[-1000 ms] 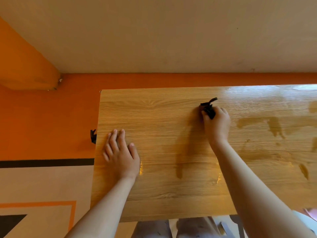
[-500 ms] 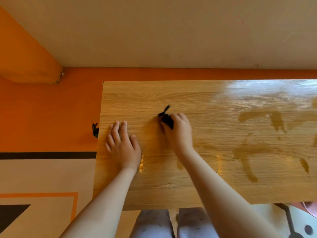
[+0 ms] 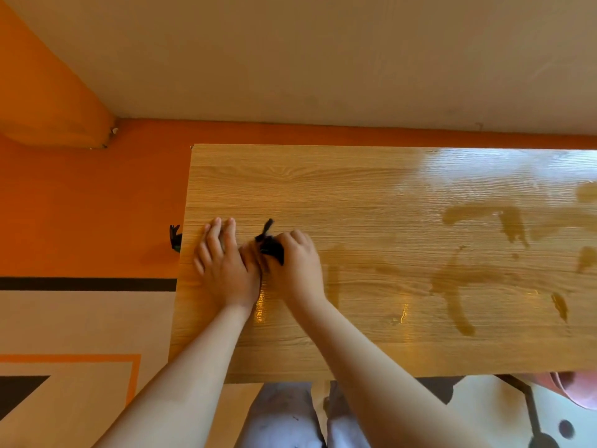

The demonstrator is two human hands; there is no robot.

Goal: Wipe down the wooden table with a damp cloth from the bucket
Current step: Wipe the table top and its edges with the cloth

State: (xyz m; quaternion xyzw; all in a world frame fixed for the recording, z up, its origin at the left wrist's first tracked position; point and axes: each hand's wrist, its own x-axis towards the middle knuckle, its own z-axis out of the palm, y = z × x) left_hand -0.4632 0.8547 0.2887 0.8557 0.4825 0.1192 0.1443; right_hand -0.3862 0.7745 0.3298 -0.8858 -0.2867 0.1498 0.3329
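The wooden table fills the middle and right of the view, with wet streaks and a sheen across its right half. My right hand presses a small black cloth onto the tabletop near the left end; a strip of the cloth sticks up past my fingers. My left hand lies flat on the wood with fingers spread, right beside the cloth and touching my right hand. No bucket shows in the frame.
The table's far edge runs along an orange and cream wall. A small black clip sits at the table's left edge. A pink object peeks out at the lower right, beyond the near edge. My knees are below the table.
My right hand has slid the black cloth leftward across the table, from the middle to right beside my left hand. The left hand has stayed flat in place.
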